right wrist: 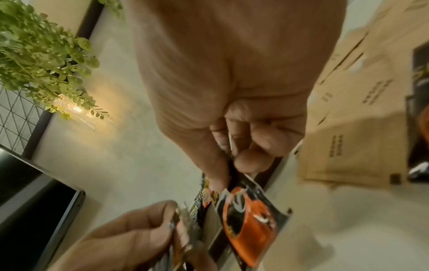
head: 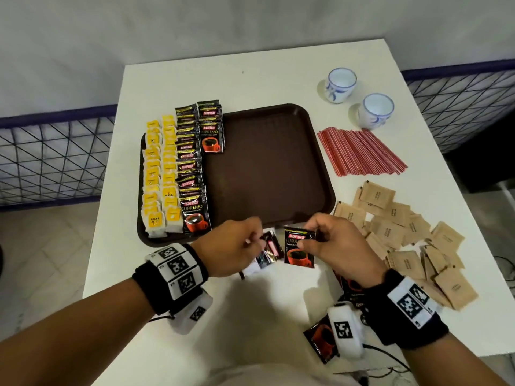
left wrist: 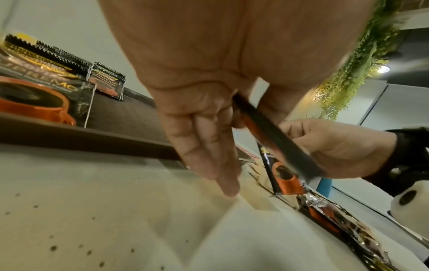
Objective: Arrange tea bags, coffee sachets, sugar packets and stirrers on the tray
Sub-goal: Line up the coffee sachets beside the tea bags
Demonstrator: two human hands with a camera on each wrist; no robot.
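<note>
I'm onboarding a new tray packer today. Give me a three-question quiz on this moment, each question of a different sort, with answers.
1. True or false: the red stirrers already lie on the brown tray.
2. Which lies nearest the tray's left edge? A) tea bags B) coffee sachets C) sugar packets
3. What does the right hand hold?

Key: 1. False, they lie on the table right of it. 2. A. 3. A coffee sachet, pinched by its top edge.

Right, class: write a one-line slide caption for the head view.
Both hands, left and right, each pinch a coffee sachet before the half-filled brown tray.
</note>
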